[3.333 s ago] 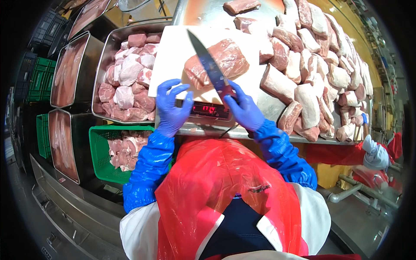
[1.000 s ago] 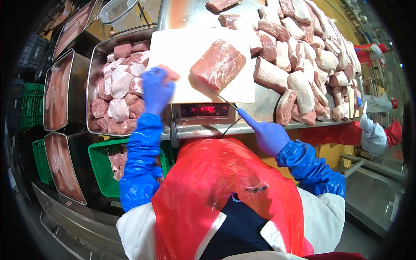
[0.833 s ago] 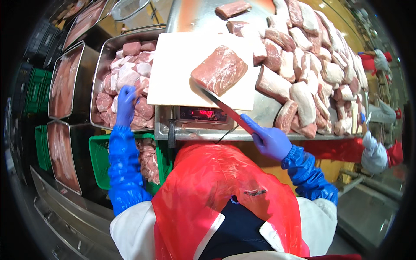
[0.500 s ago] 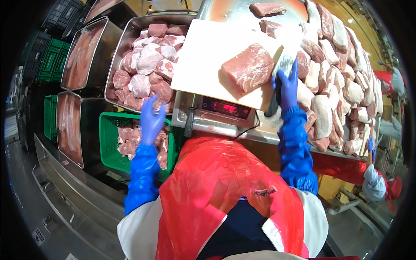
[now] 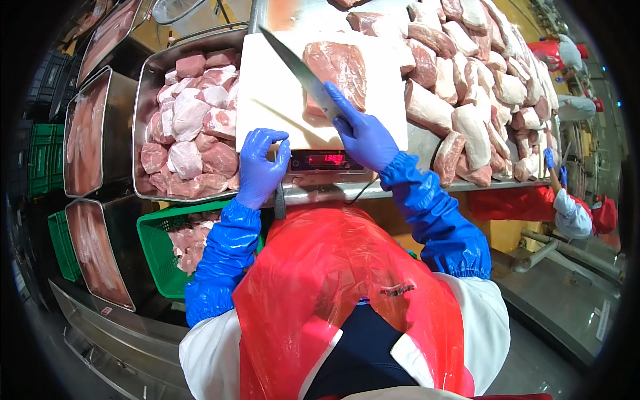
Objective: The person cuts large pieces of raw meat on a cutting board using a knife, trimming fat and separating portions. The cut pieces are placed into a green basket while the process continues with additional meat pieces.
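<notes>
Head view, looking down. A slab of raw pork (image 5: 337, 70) lies flat on a white cutting board (image 5: 273, 100) that rests on a scale (image 5: 327, 163) with a lit red readout, at the near edge of a steel table. The right hand (image 5: 363, 137), in a blue glove, is clenched around the handle of a long knife (image 5: 297, 67), whose blade runs up and left, crossing the left edge of the slab. The left hand (image 5: 260, 167), also gloved, grasps nothing; its curled fingers rest at the board's near left corner beside the readout. Judged by appearance, the slab is soft, limp, fairly heavy and slippery with moisture, best pinned flat from above, well apart from the blade. A steel tray of cut pieces (image 5: 190, 127) stands left; more slabs (image 5: 480, 100) are heaped right; a green crate (image 5: 160, 243) sits below.
</notes>
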`<state>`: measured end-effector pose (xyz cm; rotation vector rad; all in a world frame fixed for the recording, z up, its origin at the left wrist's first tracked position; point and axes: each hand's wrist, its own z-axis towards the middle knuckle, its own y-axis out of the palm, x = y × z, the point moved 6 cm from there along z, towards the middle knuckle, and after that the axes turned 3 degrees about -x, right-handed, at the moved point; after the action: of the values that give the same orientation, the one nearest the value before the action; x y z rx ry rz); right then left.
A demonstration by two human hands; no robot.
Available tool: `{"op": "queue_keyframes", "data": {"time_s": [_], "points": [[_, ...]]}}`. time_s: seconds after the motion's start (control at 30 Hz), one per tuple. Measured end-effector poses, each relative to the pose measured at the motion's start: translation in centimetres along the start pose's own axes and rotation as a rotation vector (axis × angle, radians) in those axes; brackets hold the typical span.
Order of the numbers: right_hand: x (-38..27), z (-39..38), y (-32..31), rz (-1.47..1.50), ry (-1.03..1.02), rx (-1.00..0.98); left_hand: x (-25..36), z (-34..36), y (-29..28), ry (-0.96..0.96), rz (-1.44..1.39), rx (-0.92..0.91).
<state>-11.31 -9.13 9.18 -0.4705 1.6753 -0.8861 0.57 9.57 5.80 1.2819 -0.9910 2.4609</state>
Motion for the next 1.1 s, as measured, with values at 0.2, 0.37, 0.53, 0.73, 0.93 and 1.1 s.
{"op": "queue_keyframes", "data": {"time_s": [0.2,0.37,0.53,0.73,0.93,1.1], "points": [[3.8,-10.7,-3.0,-0.361,0.08,-0.35,-0.5,-0.6,0.2,-0.102,0.07,0.122],[2.9,-11.2,-8.2,-0.18,-0.042,-0.204,2.9,3.0,6.4,0.053,0.255,0.082],[-0.8,-2.6,-3.5,0.091,-0.111,-0.028,-0.2,2.4,6.8,0.087,0.261,0.101],[2.3,-7.5,-2.4,-0.438,0.103,-0.471,-1.8,1.1,5.1,-0.088,0.118,-0.039],[1.0,-1.1,-0.7,-0.212,0.023,-0.177,-1.7,-5.4,-5.0,-0.426,-0.518,-0.005],[3.7,-2.5,-1.4,0.514,0.168,0.084,-12.1,-17.9,-10.9,-0.785,0.169,-0.302]]}}
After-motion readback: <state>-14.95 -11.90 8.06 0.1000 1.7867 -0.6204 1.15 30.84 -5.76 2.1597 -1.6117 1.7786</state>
